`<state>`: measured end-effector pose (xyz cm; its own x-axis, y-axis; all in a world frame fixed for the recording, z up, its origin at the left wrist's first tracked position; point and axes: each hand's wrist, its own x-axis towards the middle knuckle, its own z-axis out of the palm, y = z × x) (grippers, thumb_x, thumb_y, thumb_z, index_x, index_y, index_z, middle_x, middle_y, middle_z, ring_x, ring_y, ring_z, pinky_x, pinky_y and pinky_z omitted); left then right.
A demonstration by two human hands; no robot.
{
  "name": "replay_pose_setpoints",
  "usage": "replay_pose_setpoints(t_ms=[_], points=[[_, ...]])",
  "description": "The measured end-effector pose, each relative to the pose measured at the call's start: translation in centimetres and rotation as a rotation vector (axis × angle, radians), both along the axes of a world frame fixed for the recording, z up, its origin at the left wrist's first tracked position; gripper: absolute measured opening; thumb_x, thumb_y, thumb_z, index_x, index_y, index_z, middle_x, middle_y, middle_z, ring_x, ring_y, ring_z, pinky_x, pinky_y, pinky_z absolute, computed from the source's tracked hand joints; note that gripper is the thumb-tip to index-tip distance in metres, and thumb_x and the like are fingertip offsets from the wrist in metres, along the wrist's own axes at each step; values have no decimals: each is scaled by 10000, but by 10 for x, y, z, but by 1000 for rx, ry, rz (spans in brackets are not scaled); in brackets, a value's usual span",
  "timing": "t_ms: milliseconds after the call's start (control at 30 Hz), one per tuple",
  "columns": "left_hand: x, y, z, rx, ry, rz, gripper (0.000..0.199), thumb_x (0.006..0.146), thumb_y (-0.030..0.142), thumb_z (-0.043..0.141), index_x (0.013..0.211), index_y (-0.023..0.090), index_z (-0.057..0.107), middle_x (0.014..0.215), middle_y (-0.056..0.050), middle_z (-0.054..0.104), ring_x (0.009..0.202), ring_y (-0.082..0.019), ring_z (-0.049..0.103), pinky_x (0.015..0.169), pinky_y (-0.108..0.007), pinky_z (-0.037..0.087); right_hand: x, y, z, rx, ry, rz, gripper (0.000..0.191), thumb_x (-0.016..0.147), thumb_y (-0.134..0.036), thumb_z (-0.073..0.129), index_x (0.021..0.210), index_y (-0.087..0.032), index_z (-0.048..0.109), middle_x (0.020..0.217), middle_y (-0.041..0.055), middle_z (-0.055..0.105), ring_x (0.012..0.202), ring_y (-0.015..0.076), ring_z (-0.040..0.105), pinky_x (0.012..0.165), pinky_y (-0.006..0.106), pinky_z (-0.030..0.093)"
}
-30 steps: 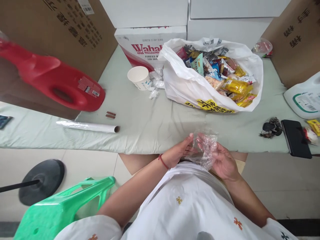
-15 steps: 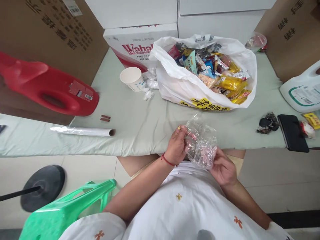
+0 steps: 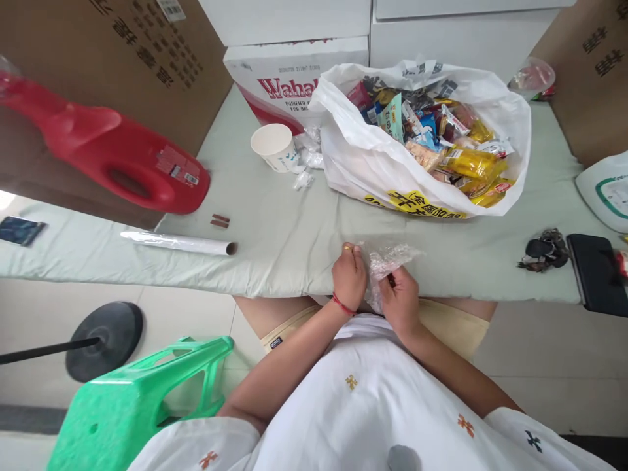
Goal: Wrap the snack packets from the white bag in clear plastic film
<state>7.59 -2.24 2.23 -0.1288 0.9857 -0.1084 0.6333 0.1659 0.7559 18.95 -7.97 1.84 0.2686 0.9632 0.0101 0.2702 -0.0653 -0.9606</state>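
Observation:
A crinkled piece of clear plastic (image 3: 385, 261) is held between my two hands at the table's front edge, above my lap. My left hand (image 3: 350, 278), with a red string on its wrist, is closed on the plastic's left side. On the right side, my right hand (image 3: 400, 297) pinches it with curled fingers. Behind them stands a white plastic bag (image 3: 363, 163) filled with small colourful wrapped packets (image 3: 468, 163). A white paper cup (image 3: 275, 149) is left of the bag, beside small crumpled clear plastic pieces (image 3: 311, 157).
A red jug (image 3: 103, 150) leans at the left, above a white roll (image 3: 181, 243) and small brown strips (image 3: 220, 221). Keys (image 3: 543, 250) and a black phone (image 3: 596, 271) lie at the right. White boxes (image 3: 289, 78) line the back. A green stool (image 3: 112, 405) stands lower left.
My right hand has moved in and left, closer to my left hand, and the plastic is more bunched up. The view has shifted, showing more of the table's left side.

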Motion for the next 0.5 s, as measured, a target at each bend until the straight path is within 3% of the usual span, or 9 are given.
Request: replay_pose_setpoints(t_ms=[167, 267, 367, 500], points=[[-19, 7, -10, 48, -84, 66, 267, 1092, 300, 365, 827, 275, 363, 682, 9, 542, 635, -206, 576, 643, -318, 364, 17, 8, -6, -133, 250, -14, 381, 958, -606, 565, 879, -234, 587, 688, -28, 555, 593, 135, 476, 566, 256, 418], [-19, 6, -7, 87, -33, 57, 266, 1091, 299, 363, 826, 276, 360, 684, 1, 543, 651, -218, 579, 644, -327, 357, 8, 11, -2, -156, 406, 100, 426, 910, -660, 621, 1004, -245, 626, 856, 19, 681, 756, 175, 621, 673, 281, 522], [-13, 5, -2, 64, 30, 47, 228, 1089, 312, 362, 865, 275, 383, 691, -5, 548, 660, -237, 576, 624, -334, 325, -9, 9, 4, -165, 369, 240, 451, 894, -644, 660, 1083, -235, 672, 995, 64, 746, 921, 217, 682, 810, 325, 550], [-13, 10, -2, 36, 51, 60, 226, 1084, 319, 362, 865, 274, 390, 713, -13, 559, 687, -241, 581, 637, -334, 328, -17, 10, 5, -181, 252, 174, 382, 893, -585, 675, 879, -203, 678, 797, 32, 702, 727, 172, 616, 693, 293, 504]])
